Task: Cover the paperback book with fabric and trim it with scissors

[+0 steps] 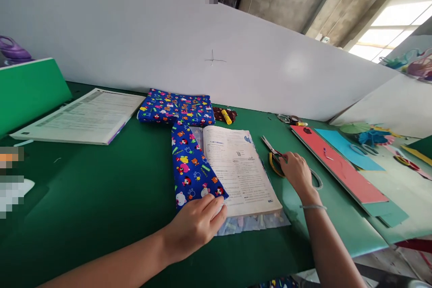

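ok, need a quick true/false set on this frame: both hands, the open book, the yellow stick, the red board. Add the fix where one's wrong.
1. The left hand pinches the blue cartoon-print fabric. True.
2. The right hand rests on the open white-paged book. False: it is at the handles of the metal-bladed scissors, right of the book.
3. The small yellow cylindrical stick stands upright. False: the small yellow cylindrical stick lies on its side.
4. A thin pale band circles the right wrist. True.
5. The flat red board is left of the book. False: the flat red board is to its right.
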Action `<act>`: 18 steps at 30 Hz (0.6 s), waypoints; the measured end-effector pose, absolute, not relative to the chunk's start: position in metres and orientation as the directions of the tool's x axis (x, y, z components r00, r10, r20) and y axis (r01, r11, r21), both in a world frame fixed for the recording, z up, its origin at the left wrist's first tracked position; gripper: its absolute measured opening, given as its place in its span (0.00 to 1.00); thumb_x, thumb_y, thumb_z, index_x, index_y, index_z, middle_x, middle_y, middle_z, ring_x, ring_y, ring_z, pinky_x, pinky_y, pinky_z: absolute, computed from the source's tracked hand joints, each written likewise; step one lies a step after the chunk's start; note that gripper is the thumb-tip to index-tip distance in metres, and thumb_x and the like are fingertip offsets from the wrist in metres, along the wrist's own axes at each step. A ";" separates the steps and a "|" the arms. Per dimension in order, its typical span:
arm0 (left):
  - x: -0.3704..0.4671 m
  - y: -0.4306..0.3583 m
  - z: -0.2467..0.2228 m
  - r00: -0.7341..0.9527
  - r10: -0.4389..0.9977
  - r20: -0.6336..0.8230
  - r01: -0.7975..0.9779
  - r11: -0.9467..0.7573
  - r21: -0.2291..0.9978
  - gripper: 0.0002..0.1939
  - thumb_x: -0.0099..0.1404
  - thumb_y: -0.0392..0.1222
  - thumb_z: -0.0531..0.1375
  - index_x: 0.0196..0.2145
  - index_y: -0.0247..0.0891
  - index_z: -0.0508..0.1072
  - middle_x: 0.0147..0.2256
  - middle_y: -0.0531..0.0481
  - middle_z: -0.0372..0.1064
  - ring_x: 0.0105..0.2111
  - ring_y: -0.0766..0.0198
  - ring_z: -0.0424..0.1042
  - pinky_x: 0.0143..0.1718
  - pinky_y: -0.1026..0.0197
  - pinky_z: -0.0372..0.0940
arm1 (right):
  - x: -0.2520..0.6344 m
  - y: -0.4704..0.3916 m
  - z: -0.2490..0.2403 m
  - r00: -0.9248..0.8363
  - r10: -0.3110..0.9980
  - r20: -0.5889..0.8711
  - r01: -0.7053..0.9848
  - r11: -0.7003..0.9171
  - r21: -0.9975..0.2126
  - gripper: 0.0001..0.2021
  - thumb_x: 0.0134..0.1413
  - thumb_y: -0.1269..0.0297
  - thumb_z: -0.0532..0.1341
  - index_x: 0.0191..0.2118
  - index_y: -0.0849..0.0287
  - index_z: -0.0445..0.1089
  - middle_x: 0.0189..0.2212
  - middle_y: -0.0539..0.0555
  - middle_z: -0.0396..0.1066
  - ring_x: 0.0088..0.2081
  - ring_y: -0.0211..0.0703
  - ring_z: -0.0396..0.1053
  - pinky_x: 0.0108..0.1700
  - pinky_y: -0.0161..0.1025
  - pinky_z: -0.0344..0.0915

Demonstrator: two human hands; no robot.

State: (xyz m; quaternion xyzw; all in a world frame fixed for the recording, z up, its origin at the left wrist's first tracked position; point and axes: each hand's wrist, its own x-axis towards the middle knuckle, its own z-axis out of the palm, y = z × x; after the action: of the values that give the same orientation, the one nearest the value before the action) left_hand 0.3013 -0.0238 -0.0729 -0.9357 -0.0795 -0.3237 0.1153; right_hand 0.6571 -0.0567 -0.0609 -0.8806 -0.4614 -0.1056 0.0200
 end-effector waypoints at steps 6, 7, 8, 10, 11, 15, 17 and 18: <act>0.299 -0.023 -0.075 0.798 0.056 0.600 0.232 -0.948 -0.220 0.16 0.63 0.23 0.52 0.46 0.28 0.73 0.42 0.42 0.76 0.40 0.60 0.74 0.39 0.60 0.73 | 0.687 -0.041 -0.084 0.546 0.831 0.106 0.823 -0.556 0.118 0.18 0.62 0.56 0.52 0.42 0.67 0.71 0.40 0.67 0.71 0.43 0.54 0.70 0.43 0.44 0.62; 0.299 -0.023 -0.075 0.797 0.050 0.602 0.228 -0.948 -0.223 0.16 0.63 0.22 0.52 0.46 0.28 0.73 0.42 0.42 0.76 0.40 0.59 0.74 0.39 0.59 0.73 | 0.688 -0.040 -0.084 0.546 0.833 0.089 0.824 -0.553 0.123 0.18 0.62 0.56 0.53 0.39 0.67 0.72 0.39 0.67 0.72 0.42 0.54 0.70 0.43 0.44 0.62; 0.299 -0.023 -0.075 0.795 0.046 0.605 0.223 -0.949 -0.222 0.16 0.63 0.22 0.52 0.45 0.27 0.73 0.42 0.42 0.76 0.39 0.59 0.74 0.39 0.59 0.73 | 0.689 -0.039 -0.084 0.551 0.831 0.078 0.822 -0.556 0.125 0.18 0.62 0.56 0.53 0.38 0.67 0.72 0.38 0.68 0.72 0.41 0.55 0.70 0.43 0.45 0.62; 0.300 -0.023 -0.074 0.795 0.046 0.605 0.218 -0.952 -0.215 0.16 0.63 0.23 0.53 0.46 0.25 0.73 0.42 0.42 0.76 0.39 0.58 0.74 0.38 0.59 0.74 | 0.689 -0.037 -0.085 0.575 0.815 0.072 0.806 -0.579 0.118 0.18 0.61 0.56 0.53 0.36 0.69 0.72 0.37 0.71 0.72 0.41 0.57 0.71 0.42 0.46 0.62; 0.300 -0.023 -0.074 0.798 0.047 0.600 0.218 -0.952 -0.216 0.16 0.62 0.23 0.54 0.46 0.25 0.73 0.43 0.41 0.75 0.40 0.57 0.74 0.38 0.58 0.74 | 0.688 -0.036 -0.085 0.591 0.803 0.075 0.796 -0.595 0.108 0.19 0.61 0.56 0.53 0.37 0.69 0.71 0.38 0.72 0.72 0.41 0.58 0.71 0.42 0.46 0.62; 0.299 -0.025 -0.073 0.809 0.048 0.586 0.217 -0.950 -0.222 0.15 0.63 0.25 0.55 0.48 0.24 0.72 0.44 0.40 0.75 0.40 0.57 0.74 0.40 0.57 0.74 | 0.687 -0.040 -0.086 0.665 0.741 0.089 0.742 -0.670 0.028 0.22 0.60 0.53 0.52 0.43 0.72 0.68 0.37 0.71 0.73 0.38 0.57 0.72 0.37 0.44 0.63; 0.299 -0.026 -0.073 0.815 0.045 0.578 0.209 -0.953 -0.220 0.15 0.64 0.26 0.55 0.48 0.24 0.72 0.45 0.39 0.74 0.41 0.57 0.74 0.41 0.57 0.74 | 0.690 -0.045 -0.084 0.704 0.702 0.106 0.708 -0.705 -0.031 0.25 0.58 0.50 0.53 0.46 0.71 0.67 0.37 0.70 0.73 0.38 0.57 0.72 0.35 0.44 0.63; 0.298 -0.026 -0.074 0.822 0.046 0.568 0.204 -0.954 -0.218 0.15 0.64 0.27 0.55 0.48 0.24 0.72 0.46 0.39 0.74 0.42 0.57 0.74 0.42 0.57 0.74 | 0.692 -0.048 -0.082 0.724 0.680 0.119 0.689 -0.719 -0.086 0.26 0.57 0.49 0.54 0.47 0.70 0.67 0.37 0.69 0.74 0.38 0.57 0.72 0.35 0.44 0.63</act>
State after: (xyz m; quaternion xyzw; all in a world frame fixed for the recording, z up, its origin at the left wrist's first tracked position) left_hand 0.2983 -0.0257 -0.0739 -0.9446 -0.0663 -0.2913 0.1361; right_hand 0.6915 -0.0478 -0.0822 -0.9263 -0.3695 -0.0396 0.0620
